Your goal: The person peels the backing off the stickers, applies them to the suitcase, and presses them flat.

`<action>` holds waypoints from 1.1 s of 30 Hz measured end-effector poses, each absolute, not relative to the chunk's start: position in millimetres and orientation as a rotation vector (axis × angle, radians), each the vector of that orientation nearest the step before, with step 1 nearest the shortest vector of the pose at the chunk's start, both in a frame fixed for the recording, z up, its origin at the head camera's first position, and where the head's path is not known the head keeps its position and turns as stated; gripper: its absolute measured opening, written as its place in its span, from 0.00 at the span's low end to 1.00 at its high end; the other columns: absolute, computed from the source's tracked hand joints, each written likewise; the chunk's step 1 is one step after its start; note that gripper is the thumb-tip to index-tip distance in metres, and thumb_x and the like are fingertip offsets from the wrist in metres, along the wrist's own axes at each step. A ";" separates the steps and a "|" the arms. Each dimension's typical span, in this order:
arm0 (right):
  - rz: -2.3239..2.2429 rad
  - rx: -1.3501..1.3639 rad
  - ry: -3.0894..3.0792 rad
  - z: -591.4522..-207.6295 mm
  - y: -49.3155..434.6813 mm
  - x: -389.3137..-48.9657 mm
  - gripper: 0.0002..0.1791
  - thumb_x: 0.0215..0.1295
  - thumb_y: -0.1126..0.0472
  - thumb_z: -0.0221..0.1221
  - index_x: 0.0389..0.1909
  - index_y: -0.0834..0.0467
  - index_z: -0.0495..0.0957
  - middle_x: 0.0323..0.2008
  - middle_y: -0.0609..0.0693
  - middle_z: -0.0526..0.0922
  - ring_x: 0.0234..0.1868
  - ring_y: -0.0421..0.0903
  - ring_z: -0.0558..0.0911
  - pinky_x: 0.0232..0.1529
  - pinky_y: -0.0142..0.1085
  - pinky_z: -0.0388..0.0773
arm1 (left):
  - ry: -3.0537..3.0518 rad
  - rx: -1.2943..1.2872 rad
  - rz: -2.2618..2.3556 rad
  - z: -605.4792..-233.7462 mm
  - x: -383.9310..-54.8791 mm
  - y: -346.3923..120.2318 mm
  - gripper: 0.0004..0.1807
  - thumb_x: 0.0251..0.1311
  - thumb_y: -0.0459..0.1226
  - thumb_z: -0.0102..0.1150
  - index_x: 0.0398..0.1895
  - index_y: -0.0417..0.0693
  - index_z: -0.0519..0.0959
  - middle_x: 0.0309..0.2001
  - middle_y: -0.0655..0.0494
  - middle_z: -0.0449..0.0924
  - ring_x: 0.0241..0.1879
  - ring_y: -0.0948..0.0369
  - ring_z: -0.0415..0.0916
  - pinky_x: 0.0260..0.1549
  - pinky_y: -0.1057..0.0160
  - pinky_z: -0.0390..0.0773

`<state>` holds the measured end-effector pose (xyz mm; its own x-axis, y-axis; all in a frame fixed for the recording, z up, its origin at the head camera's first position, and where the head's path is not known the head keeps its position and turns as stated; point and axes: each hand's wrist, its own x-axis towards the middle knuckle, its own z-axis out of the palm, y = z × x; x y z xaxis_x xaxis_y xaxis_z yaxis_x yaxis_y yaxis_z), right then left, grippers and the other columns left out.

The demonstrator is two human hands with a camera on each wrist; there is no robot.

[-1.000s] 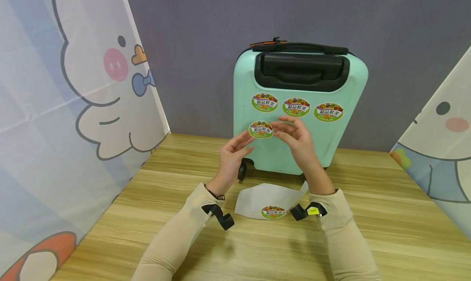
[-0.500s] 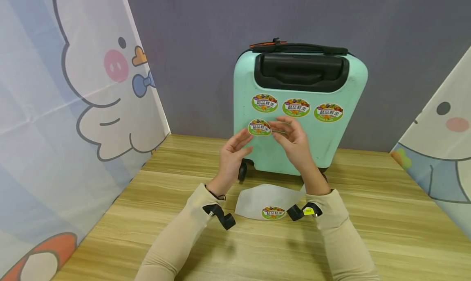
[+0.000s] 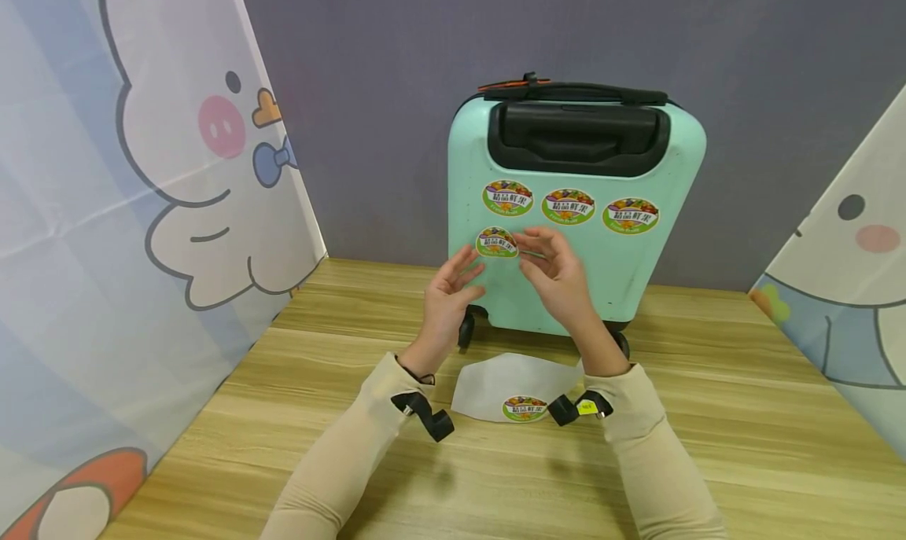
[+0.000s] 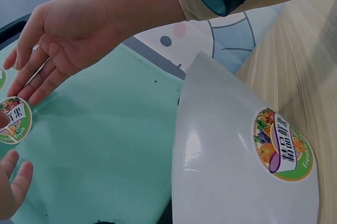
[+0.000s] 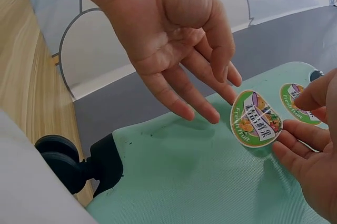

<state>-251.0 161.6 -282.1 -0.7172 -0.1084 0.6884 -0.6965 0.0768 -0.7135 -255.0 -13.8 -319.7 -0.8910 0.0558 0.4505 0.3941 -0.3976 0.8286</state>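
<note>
Fruit sticker (image 3: 497,243): here it is, at the mint face of the suitcase (image 3: 616,265), just below the upper-left sticker (image 3: 507,199) and between the two hands; whether it lies flat on the shell, I can't tell.
Suitcase edges: the left side is near the fruit sticker, the right side well apart, with smooth mint shell reaching past the right hand (image 3: 559,277) and down to the black wheels (image 3: 465,329).
Sticker row: the upper-left, middle sticker (image 3: 569,207) and right sticker (image 3: 631,215) line up overhead, so the room above is tight!
Left hand: the left hand (image 3: 444,308) comes in from the lower left, fingers loose and reaching, one tip right at the fruit sticker's edge, thumb apart.
Right hand: fingers relaxed and unclenched, tips touching the opposite edge, thumb off the print.
Tabletop: the wood-grain tabletop (image 3: 495,477) spreads below both forearms, and the white backing sheet (image 3: 510,379) lies between them, carrying a spare sticker (image 3: 524,409) near its front edge.
Print: an oval with a pale rim, colourful fruit on top, dark characters across a white band, green beneath, reading "Fresh Fruit".
</note>
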 end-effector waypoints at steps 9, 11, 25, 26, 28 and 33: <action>1.569 0.834 -1.923 -283.3 159.5 -249.7 0.22 0.63 0.83 0.53 0.58 0.76 0.65 0.59 0.70 0.75 0.60 0.62 0.74 0.61 0.45 0.73 | -1.612 -0.627 -2.406 -319.2 -254.2 -13.5 0.39 0.56 0.15 0.51 0.74 0.36 0.61 0.71 0.41 0.64 0.66 0.43 0.68 0.43 0.69 0.79; 1.536 0.840 -1.934 -283.6 159.8 -249.8 0.22 0.63 0.82 0.53 0.59 0.75 0.66 0.59 0.70 0.75 0.61 0.62 0.74 0.61 0.47 0.73 | -1.624 -0.634 -2.406 -319.2 -254.4 -13.6 0.39 0.56 0.15 0.51 0.74 0.36 0.60 0.72 0.42 0.63 0.66 0.43 0.67 0.43 0.69 0.79; 1.290 0.811 -2.024 -289.0 161.2 -250.1 0.24 0.64 0.78 0.57 0.61 0.69 0.70 0.61 0.62 0.76 0.62 0.58 0.76 0.57 0.52 0.74 | -1.693 -0.694 -2.392 -319.8 -253.9 -14.5 0.42 0.59 0.16 0.50 0.77 0.40 0.54 0.75 0.45 0.56 0.69 0.44 0.63 0.45 0.68 0.78; 1.281 0.808 -2.027 -289.1 161.1 -249.7 0.24 0.63 0.78 0.58 0.61 0.68 0.70 0.62 0.62 0.76 0.61 0.58 0.76 0.56 0.53 0.75 | -1.696 -0.698 -2.391 -319.9 -254.0 -14.6 0.42 0.59 0.16 0.50 0.78 0.40 0.54 0.76 0.45 0.56 0.69 0.45 0.63 0.45 0.68 0.78; 1.270 0.803 -2.031 -290.0 161.3 -249.3 0.24 0.63 0.78 0.58 0.61 0.68 0.71 0.62 0.61 0.76 0.61 0.58 0.77 0.55 0.52 0.75 | -1.700 -0.706 -2.388 -319.9 -253.9 -15.0 0.42 0.59 0.16 0.50 0.78 0.40 0.54 0.76 0.45 0.56 0.69 0.45 0.63 0.46 0.68 0.78; 1.246 0.802 -2.046 -291.2 161.7 -247.1 0.24 0.63 0.78 0.59 0.61 0.68 0.72 0.65 0.60 0.74 0.60 0.59 0.77 0.54 0.53 0.76 | -1.704 -0.719 -2.388 -319.9 -253.5 -16.3 0.42 0.59 0.16 0.50 0.78 0.40 0.53 0.76 0.45 0.55 0.69 0.45 0.62 0.47 0.67 0.78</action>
